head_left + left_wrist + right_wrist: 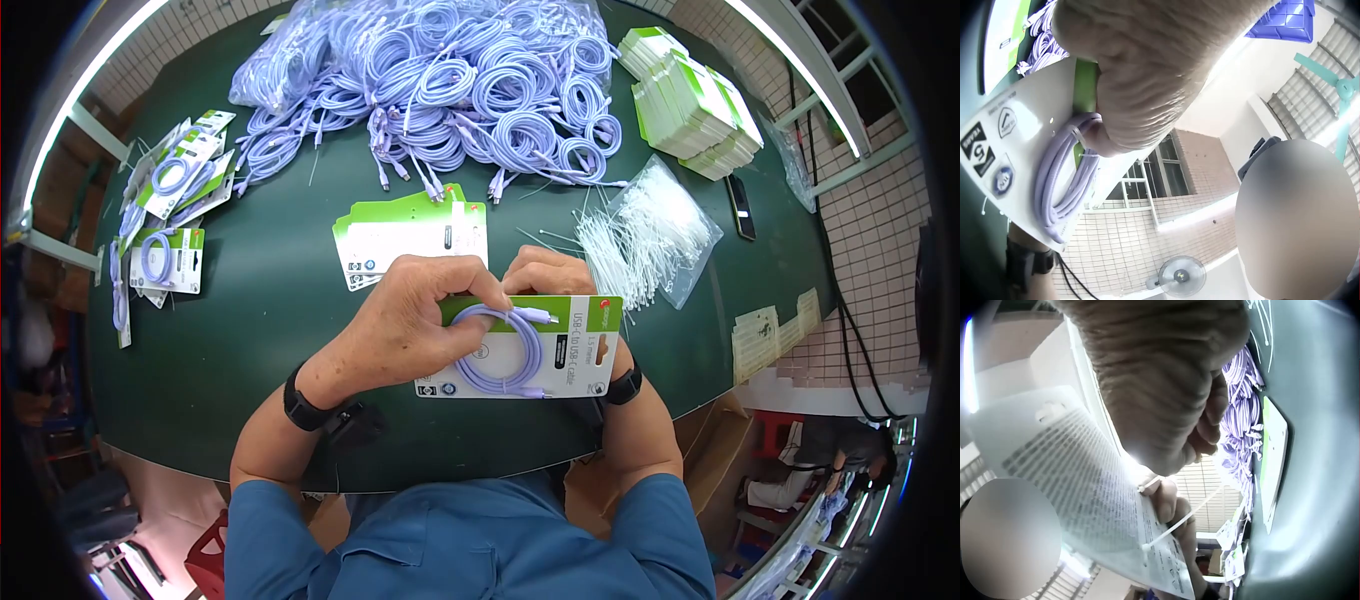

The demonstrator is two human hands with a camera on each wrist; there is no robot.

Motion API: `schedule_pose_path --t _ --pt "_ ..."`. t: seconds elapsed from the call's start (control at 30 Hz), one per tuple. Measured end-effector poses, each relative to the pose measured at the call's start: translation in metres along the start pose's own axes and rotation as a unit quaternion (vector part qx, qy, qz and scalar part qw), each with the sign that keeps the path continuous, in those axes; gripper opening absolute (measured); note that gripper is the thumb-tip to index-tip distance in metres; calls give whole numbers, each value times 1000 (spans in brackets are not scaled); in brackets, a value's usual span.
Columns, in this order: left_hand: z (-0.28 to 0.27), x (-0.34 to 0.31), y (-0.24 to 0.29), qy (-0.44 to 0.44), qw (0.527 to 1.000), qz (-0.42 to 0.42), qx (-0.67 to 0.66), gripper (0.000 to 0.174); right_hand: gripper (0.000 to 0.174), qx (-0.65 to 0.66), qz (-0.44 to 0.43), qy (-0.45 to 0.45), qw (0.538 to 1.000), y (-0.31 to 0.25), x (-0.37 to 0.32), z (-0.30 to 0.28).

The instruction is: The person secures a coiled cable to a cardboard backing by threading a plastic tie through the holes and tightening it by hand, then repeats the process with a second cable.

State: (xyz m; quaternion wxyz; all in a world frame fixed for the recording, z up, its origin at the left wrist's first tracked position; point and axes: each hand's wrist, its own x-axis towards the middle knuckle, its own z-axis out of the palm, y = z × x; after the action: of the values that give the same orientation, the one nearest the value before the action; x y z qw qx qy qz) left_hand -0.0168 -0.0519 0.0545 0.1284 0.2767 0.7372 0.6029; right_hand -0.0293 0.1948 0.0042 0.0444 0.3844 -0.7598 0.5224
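Note:
A white-and-green printed card (578, 345) is held up in front of the person, with a coiled lilac USB-C cable (536, 352) on its face. The left hand (400, 315) grips card and cable at the upper left, thumb over the coil. The right hand (548, 268) is mostly hidden behind the card. In the right wrist view, its curled fingers pinch a short white cable tie (1149, 484) coming through the card's back. A second cable tie (1179, 526) sticks out lower down, its tail loose near the left fingers.
Many coiled lilac cables (430, 85) are heaped at the back. Blank cards (415, 235) lie mid-table, with stacked cards (690, 100) at back right. A bag of cable ties (655, 230) and a phone (740, 207) lie right. Carded cables (170, 260) pile at left.

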Motion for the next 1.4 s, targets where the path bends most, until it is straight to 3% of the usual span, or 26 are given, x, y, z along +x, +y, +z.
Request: schedule_pose_path --t 0.1,0.3,0.37,0.5,0.77,1.07,1.27,1.37,1.4 --pt "0 2 -6 -31 996 65 53 26 19 -50 13 22 998 -3 0 -2" --pt "12 4 -3 -9 986 104 127 37 11 -93 14 114 989 0 0 0" --pt "12 4 -9 -8 962 154 226 44 10 -83 27 98 991 -2 1 -2" --pt "14 0 -24 -17 932 210 295 44 10 -58 51 51 996 0 1 -5" --pt "23 -12 -25 -11 939 174 295 29 11 -84 38 21 995 12 -3 4" --pt "29 -18 -16 -16 926 164 339 26 9 -95 37 2 995 11 0 9" --pt "26 -20 -10 -9 953 138 271 25 10 -50 58 8 997 16 -3 7" --pt "21 -21 -17 6 952 127 278 26 9 -1 176 4 984 17 -4 -1" --pt "19 -20 -20 31 951 122 281 27 9 0 174 6 985 17 -5 -3"
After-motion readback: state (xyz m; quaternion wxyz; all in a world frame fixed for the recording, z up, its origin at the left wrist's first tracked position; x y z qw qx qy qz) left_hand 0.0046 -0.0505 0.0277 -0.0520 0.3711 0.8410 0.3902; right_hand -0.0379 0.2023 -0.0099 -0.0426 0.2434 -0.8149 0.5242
